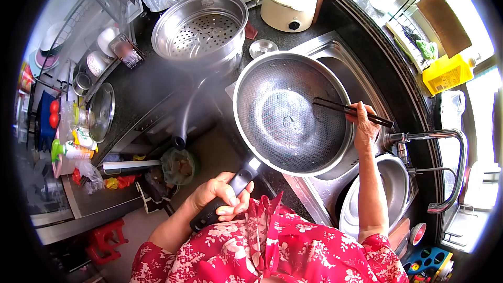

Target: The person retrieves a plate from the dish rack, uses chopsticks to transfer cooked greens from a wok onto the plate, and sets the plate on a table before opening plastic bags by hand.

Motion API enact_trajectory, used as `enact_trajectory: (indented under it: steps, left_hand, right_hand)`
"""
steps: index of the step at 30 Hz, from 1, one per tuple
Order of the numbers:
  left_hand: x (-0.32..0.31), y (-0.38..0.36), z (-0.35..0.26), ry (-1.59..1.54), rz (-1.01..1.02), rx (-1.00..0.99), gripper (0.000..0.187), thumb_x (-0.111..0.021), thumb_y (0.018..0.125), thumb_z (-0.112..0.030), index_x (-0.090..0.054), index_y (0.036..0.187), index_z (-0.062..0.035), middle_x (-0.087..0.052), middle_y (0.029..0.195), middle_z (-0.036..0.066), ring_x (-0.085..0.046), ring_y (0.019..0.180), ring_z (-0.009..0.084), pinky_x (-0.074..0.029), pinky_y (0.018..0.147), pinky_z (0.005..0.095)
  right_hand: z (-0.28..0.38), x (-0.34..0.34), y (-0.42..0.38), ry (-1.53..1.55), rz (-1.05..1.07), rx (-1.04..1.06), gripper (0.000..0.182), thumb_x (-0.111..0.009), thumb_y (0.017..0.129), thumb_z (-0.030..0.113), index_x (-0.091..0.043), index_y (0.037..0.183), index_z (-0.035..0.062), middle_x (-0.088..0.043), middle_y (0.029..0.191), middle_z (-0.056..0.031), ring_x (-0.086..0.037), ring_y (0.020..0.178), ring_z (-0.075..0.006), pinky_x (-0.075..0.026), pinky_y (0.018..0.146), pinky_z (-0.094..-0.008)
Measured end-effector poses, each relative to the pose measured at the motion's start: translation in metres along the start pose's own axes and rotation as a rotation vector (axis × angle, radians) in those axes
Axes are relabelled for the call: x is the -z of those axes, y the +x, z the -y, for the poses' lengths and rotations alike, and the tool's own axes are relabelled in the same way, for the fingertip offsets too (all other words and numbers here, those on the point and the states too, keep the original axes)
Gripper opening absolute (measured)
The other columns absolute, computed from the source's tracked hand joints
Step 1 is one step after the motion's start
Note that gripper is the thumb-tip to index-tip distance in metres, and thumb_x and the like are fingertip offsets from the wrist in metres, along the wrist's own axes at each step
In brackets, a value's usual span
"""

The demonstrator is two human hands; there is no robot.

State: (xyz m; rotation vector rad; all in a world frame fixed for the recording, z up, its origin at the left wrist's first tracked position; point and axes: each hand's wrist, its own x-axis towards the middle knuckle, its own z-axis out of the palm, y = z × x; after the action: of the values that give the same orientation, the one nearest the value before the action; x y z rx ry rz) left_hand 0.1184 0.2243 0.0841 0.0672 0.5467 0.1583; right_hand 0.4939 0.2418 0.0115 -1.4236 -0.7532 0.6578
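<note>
Wok over the left edge of the sink; left hand closed around its black handle, right hand pinching dark chopsticks, their tips inside the pan

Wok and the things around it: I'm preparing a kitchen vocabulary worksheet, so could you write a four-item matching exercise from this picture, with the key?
Column one
1. Wok
2. Chopsticks
3. Steamer
4. Stool

Column two
A. Red, at the picture's lower left
B. Held in the right hand
C. Metal, with many holes in its base
D. Held by its handle in the left hand

Pairs: 1-D, 2-B, 3-C, 4-A
</note>
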Motion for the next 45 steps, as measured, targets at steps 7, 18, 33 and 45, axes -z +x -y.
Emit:
enact_trajectory:
  steps: [7,18,33,45]
  left_hand:
    - [0.002,0.0,0.001,-0.004,0.005,0.0,0.04,-0.052,0.058,0.003,-0.043,0.097,0.0071,-0.054,0.068,0.022,-0.043,0.035,0.0149,-0.039,0.033,0.0274]
    - [0.002,0.001,0.0,0.016,0.018,-0.004,0.039,-0.052,0.058,0.003,-0.043,0.096,0.0063,-0.054,0.067,0.021,-0.043,0.035,0.0147,-0.038,0.033,0.027]
    - [0.002,0.001,0.001,0.007,0.018,-0.004,0.04,-0.052,0.058,0.003,-0.042,0.096,0.0062,-0.054,0.068,0.022,-0.043,0.035,0.0147,-0.038,0.032,0.0271]
    - [0.002,0.001,0.0,0.012,0.019,-0.008,0.04,-0.052,0.057,0.002,-0.043,0.096,0.0057,-0.054,0.067,0.021,-0.043,0.035,0.0146,-0.037,0.032,0.0266]
  right_hand:
    - [-0.004,0.001,0.004,0.011,-0.008,0.008,0.025,-0.062,0.083,0.026,-0.061,0.08,0.0003,-0.062,0.073,-0.0073,-0.061,0.064,-0.0146,-0.052,0.056,-0.0272]
    - [0.048,0.008,0.002,0.121,-0.095,0.118,0.032,-0.055,0.087,0.029,-0.06,0.08,-0.0009,-0.062,0.076,-0.0113,-0.062,0.063,-0.018,-0.054,0.059,-0.03]
    - [-0.001,0.002,0.013,-0.007,0.059,0.017,0.026,-0.063,0.083,0.027,-0.063,0.08,0.0006,-0.062,0.073,-0.0062,-0.061,0.066,-0.0136,-0.052,0.058,-0.0264]
    - [0.006,0.01,0.017,0.07,-0.05,-0.07,0.03,-0.058,0.086,0.03,-0.059,0.077,0.0004,-0.062,0.07,-0.0105,-0.063,0.059,-0.0178,-0.055,0.054,-0.0285]
